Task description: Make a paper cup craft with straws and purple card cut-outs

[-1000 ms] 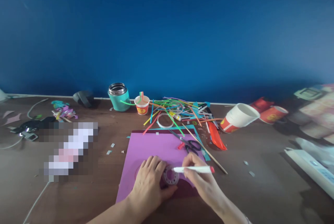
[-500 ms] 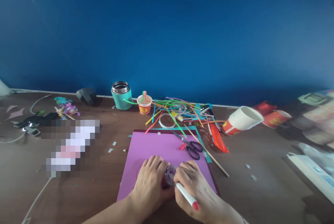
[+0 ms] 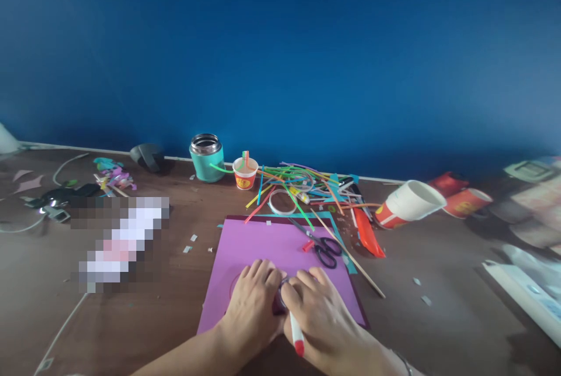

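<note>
Since half a second ago the marker (image 3: 296, 329) has swung round, so its red end now points to the near side of the desk (image 3: 153, 320), and the right hand (image 3: 318, 311) has closed up against the left hand (image 3: 254, 291).

Between the two hands sits a small round spool (image 3: 279, 301), mostly hidden, towards the near edge of the purple sheet (image 3: 245, 241). From where I stand, the left fingers and thumb clasp it at the side, while the right hand pinches the marker low, beside it; I can't see the tip. It looks to me like tracing round the spool is in hand, as a red curve (image 3: 234, 283) shows near the sheet's left edge. Carrying the line on would call for the spool pinned firmly and the pen kept snug to its rim.

Near the sheet's far right corner lie scissors (image 3: 316, 241) and a red cap (image 3: 308, 245). A thin wooden stick (image 3: 350, 257) slants past that corner. Farther out, a tangle of coloured strips (image 3: 284, 180) lies along the desk's far edge, with a paper cup (image 3: 244, 181) and a teal flask (image 3: 208, 166) to its left.
</note>
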Demonstrator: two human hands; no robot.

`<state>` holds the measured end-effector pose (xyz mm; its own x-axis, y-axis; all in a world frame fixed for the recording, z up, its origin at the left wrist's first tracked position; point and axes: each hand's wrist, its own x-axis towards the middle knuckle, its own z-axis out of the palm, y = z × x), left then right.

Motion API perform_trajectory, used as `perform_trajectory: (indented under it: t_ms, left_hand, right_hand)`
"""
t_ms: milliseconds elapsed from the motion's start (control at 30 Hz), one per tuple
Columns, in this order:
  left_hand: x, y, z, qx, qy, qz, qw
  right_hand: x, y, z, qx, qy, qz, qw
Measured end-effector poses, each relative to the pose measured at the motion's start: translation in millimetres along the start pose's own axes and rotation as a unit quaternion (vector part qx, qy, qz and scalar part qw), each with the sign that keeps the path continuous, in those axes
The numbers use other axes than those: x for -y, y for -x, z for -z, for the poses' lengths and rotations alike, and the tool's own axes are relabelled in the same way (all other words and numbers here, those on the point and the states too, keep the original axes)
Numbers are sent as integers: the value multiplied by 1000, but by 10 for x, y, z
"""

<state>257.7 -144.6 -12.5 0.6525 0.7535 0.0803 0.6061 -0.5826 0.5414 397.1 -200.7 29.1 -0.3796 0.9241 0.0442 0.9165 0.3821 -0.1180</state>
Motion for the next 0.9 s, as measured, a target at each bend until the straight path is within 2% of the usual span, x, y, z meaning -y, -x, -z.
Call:
perform_trajectory:
  t_ms: [167,267,400,600,667,800,900]
  left_hand:
    - [6,-2,17,14,-7,-15,1000]
    - [0,0,9,3,-4,-16,1000]
    - [-3,-6,-6,1,0,-7,1000]
    - [-2,-2,17,14,8,-4,1000]
    - [-4,8,29,17,10,-1,1000]
    - [-10,16,41,16,16,-6,1000]
    - [-11,13,35,9,24,-10,1000]
  right_hand:
    - [11,-217,80,19,-38,-94,995]
    - [-73,-329,102,22,-107,-145,983]
    - [-242,-376,87,29,-265,-201,943]
    - [-338,-150,9,19,-451,-169,876]
    - [-320,-35,-12,8,-441,-153,885]
    - [-266,137,-67,-41,-307,-84,947]
    - [-206,185,-118,-61,-199,-30,978]
